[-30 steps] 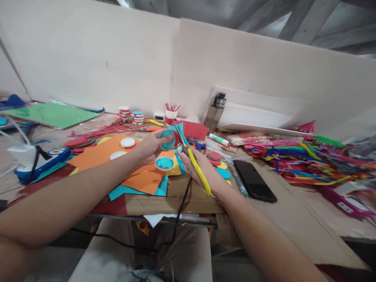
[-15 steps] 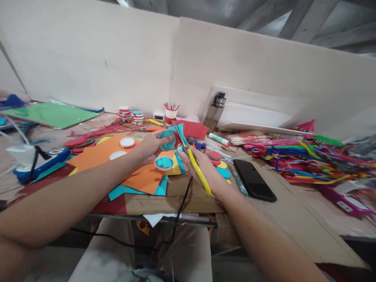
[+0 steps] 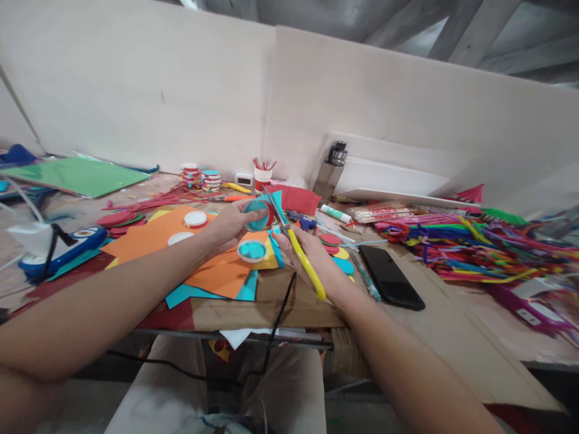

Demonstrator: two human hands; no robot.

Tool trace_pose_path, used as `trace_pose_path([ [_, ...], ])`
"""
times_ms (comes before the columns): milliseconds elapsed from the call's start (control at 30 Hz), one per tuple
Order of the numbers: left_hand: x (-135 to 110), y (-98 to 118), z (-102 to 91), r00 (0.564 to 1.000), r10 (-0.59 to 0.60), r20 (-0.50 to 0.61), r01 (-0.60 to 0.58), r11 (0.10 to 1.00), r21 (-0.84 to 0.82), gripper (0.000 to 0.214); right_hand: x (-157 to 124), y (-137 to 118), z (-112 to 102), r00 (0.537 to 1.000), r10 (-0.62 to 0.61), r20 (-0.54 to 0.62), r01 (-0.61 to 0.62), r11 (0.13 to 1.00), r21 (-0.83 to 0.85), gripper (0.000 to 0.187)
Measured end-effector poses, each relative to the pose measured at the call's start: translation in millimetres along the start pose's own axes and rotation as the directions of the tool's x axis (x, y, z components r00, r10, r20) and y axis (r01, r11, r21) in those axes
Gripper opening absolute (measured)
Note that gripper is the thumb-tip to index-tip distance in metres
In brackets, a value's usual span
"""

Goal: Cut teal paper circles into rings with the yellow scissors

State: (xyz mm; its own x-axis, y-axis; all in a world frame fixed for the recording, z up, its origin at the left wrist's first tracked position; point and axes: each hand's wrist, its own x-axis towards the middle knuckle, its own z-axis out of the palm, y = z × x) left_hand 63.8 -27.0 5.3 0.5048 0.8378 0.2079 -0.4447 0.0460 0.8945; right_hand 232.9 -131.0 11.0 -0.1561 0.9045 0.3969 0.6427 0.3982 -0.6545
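My left hand (image 3: pixel 233 224) is closed on a round blue disc (image 3: pixel 254 222) with a pale rim, and something red shows at its right side; its thumb presses on the blue face. In my right hand (image 3: pixel 310 246) are scissors (image 3: pixel 306 265) with yellow handles, their blades pointing up and away just right of the disc. Blue paper (image 3: pixel 277 200) stands behind the blades; whether they touch it I cannot tell. Below the disc lies a white ring (image 3: pixel 239 253) with blue inside it, resting on orange paper (image 3: pixel 217 272) and yellow paper (image 3: pixel 270 258).
White-topped round pieces (image 3: pixel 196 219) lie on the orange sheet. A black phone (image 3: pixel 391 277), a glue stick (image 3: pixel 335 213) and pipe cleaners (image 3: pixel 461 247) are to the right. Behind stand a bottle (image 3: pixel 329 175) and a red-and-white cup (image 3: pixel 263 178). A black cable (image 3: pixel 283 313) hangs over the front edge.
The disc has turned or shifted slightly left in my left hand, so more red shows beside it. The scissors have stayed almost in place.
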Motion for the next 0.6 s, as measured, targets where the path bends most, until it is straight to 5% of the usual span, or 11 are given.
trace_pose_path([
  [600,2.2,1.0,-3.7,0.999,0.001,0.035,-0.003,0.999,0.035,0.036,-1.4,1.5,-0.5,1.0,0.008,0.017,-0.008,1.0,-0.025,0.034],
])
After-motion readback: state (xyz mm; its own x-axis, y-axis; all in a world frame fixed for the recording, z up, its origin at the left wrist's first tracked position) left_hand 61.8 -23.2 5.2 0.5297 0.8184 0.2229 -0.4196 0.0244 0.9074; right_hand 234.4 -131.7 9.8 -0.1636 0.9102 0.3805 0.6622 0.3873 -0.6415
